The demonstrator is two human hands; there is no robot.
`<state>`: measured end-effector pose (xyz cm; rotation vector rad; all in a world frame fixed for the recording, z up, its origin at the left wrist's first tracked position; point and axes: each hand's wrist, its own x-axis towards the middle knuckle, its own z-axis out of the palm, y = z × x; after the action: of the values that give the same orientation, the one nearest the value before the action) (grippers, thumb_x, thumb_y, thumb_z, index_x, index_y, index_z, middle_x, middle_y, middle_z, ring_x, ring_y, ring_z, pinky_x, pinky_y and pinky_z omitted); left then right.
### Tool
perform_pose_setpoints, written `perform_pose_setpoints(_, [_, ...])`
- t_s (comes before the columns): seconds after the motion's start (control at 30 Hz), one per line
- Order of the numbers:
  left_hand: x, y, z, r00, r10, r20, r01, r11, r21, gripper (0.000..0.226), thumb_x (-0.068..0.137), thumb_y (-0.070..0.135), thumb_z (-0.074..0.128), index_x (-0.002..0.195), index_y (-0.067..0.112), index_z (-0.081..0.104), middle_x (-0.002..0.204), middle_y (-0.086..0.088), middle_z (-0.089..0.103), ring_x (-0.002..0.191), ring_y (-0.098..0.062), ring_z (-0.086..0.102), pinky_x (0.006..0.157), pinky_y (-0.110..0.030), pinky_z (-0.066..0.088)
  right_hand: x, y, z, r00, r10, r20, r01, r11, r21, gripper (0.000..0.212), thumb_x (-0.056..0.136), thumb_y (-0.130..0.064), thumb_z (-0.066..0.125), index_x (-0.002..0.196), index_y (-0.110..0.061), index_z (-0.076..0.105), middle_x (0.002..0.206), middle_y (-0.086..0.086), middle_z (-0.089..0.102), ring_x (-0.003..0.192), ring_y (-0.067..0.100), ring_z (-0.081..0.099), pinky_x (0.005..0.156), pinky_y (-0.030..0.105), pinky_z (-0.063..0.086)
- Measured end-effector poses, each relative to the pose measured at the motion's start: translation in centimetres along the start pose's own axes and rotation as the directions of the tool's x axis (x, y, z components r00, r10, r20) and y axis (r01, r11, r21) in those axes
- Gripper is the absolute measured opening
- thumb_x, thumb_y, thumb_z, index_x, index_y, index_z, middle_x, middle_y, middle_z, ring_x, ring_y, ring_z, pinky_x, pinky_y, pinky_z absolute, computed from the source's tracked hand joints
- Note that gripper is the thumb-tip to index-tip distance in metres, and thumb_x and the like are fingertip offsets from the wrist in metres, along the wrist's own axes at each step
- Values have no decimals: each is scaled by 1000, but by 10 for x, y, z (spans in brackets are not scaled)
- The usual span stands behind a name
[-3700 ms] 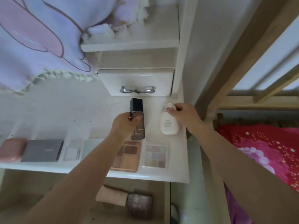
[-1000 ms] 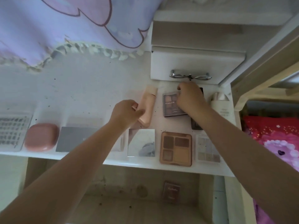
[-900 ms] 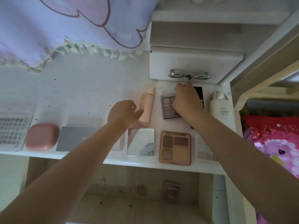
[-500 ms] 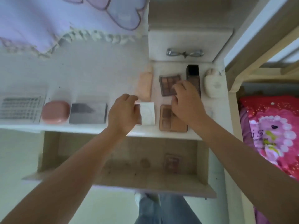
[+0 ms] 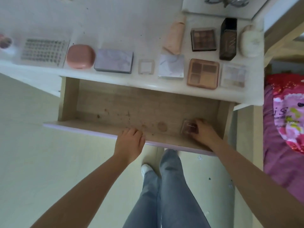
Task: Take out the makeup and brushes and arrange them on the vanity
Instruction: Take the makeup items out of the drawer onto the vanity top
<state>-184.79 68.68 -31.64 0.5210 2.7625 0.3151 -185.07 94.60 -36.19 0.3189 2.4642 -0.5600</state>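
Gripping small palette (image 5: 189,129), right hand (image 5: 203,131), drawer (image 5: 69,99).

white vanity (image 5: 115,25), palettes (image 5: 203,73), bottles (image 5: 228,39)

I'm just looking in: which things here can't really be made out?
Head view only:
- Small clear case in the drawer: blurred and partly covered by the right hand; contents unreadable.
- Silver bow handle: cut off by the top edge.
- Round pink item: cut off by the left edge, blurred.
- Dark bottle: lettering too blurred to read.
- Left hand: fingertips hidden over the drawer front.
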Motion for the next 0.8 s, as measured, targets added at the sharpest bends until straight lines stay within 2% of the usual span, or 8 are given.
perform_pose_setpoints(0.17, [-2,3,3,999,-26,-35,30,995,94,39,80,23,34,55,13,62,53,-2,60,49,-22,55,54,-24,46,11,-9,6,1000,4,19,-2,994,-109,41,86,-26,56,119,-3,49,126,20,47,111,33,48,95,34,37])
perform_pose_setpoints(0.3, [-2,1,4,999,-11,-30,13,997,80,42,82,23,32,58,9,63,58,-6,62,53,-24,57,57,-28,47,11,-16,6,1000,25,-4,-26,982,-185,34,88,-28,52,107,-1,57,121,23,45,102,33,51,92,32,38])
perform_pose_setpoints(0.37, [-2,0,7,1000,-6,-5,6,997,74,45,87,26,29,68,7,65,69,-8,65,64,-27,60,65,-32,45,10,-20,5,999,38,10,-36,985,-169,33,88,-26,52,106,1,58,118,24,50,102,35,52,89,33,40])
perform_pose_setpoints(0.43, [-1,-3,12,998,-32,51,28,997,74,43,95,30,27,91,8,63,93,-8,64,89,-27,55,80,-33,34,9,-23,6,999,39,26,-36,991,-126,31,88,-21,53,108,2,57,115,25,56,104,37,54,86,34,41])
perform_pose_setpoints(0.53, [1,-12,19,996,-24,82,21,999,37,39,97,33,25,110,11,55,114,-6,56,107,-25,46,87,-32,26,5,-29,9,1000,10,20,-9,998,-62,29,89,-19,54,109,2,57,111,24,60,102,37,55,79,32,40])
perform_pose_setpoints(0.63, [-3,-17,21,999,10,47,-11,1000,8,38,96,34,29,113,10,54,118,-7,55,111,-26,44,92,-32,24,-1,-45,12,999,-43,-5,43,999,12,29,90,-21,51,106,2,58,107,23,62,99,36,57,75,27,35])
perform_pose_setpoints(0.73, [-14,-25,21,997,-8,-78,8,1000,-2,35,95,32,34,111,10,55,118,-6,55,111,-27,44,95,-31,21,-6,-67,17,989,-131,-75,134,990,38,18,88,-14,52,98,-1,60,98,21,63,93,32,58,72,23,34])
perform_pose_setpoints(0.8, [-24,-30,20,990,-44,-136,39,999,-34,32,94,29,39,111,9,57,119,-9,55,112,-27,44,98,-33,21,-12,-82,19,971,-197,-134,199,980,7,10,86,-9,53,90,-5,61,90,20,63,91,33,58,64,23,30])
